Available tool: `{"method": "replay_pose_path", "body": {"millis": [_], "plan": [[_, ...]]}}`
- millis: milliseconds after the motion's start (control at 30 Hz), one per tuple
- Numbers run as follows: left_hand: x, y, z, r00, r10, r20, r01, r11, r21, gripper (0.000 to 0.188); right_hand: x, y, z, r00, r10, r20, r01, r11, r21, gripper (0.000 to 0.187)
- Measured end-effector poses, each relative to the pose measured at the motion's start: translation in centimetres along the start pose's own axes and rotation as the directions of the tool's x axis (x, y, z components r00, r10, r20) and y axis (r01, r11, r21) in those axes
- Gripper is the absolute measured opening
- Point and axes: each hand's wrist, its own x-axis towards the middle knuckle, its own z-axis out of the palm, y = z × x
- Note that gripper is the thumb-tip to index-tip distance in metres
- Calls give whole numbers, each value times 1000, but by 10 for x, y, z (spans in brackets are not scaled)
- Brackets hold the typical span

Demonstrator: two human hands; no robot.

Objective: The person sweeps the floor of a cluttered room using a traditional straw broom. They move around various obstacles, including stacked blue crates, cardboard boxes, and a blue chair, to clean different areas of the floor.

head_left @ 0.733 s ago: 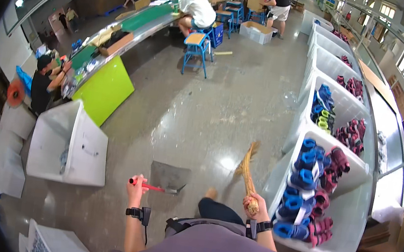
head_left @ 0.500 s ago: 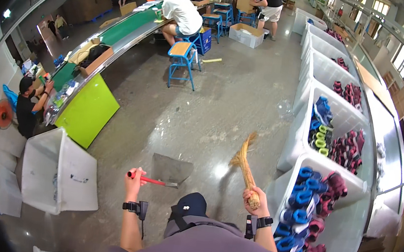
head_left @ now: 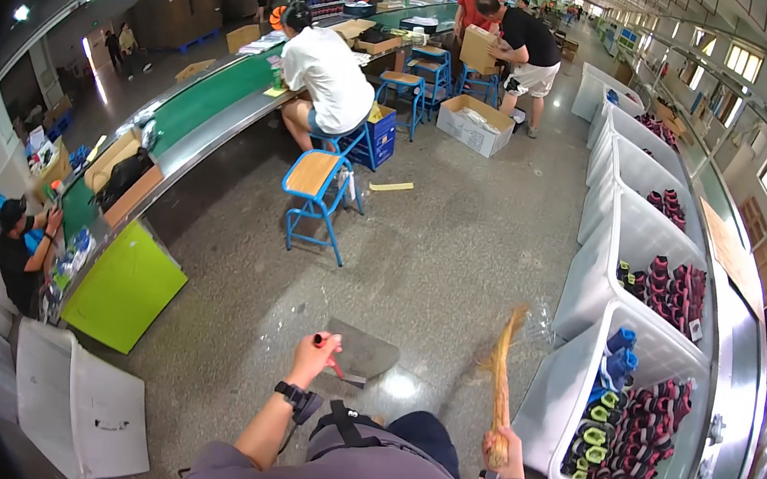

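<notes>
Grip condition: my left grip [head_left: 317, 357] is clasping the red handle of a dustpan [head_left: 366, 349], and my right grip [head_left: 504, 447] is clenching the butt of a straw broom [head_left: 503, 371], whose bristle end is pointing away from me. Neither grip is standing free.

Position: the grey pan of the dustpan is showing just ahead of my body, on or over the speckled floor [head_left: 458, 248]; I am unable to tell whether its lip is touching. The straw broom is extending forward on my right, between the dustpan and a large white bin [head_left: 554, 401] that is holding shoes [head_left: 648, 412]. Broom and pan are standing apart.

Progress: both tools are in hand, so I am judging the preparation complete. No distinct heap is showing in the pan, though fine dust would be escaping this view. Outstanding matter is appearing on the floor: pale specks [head_left: 282, 319] are lying left of the pan, possibly scraps, possibly glare; clear plastic [head_left: 541, 320] is lying just right of the bristle end; a yellow strip [head_left: 391, 186] is lying farther off, near a blue-framed stool [head_left: 313, 175]. I am rating the collecting as barely advanced.
</notes>
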Motion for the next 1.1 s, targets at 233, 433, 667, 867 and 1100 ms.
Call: {"method": "replay_pose_path", "body": {"millis": [233,433,667,867,1100], "plan": [[248,98,177,981,-31,189,41,998,-52,26,120,-153,52,933,-289,-216,169,879,-445,17],[409,206,327,956,33,290,-5,995,-98,24,245,-367,147,965,-228,-126,160,899,-407,16],[599,290,478,956,74,284,-40,992,-122,23,415,-604,253,977,-211,-38,184,916,-357,19],[779,366,626,931,36,363,-5,996,-85,24,515,-776,320,963,-256,-85,209,907,-365,25],[978,468,805,877,41,479,-33,999,-24,27,582,-927,363,914,-324,-245,235,914,-331,33]]}}
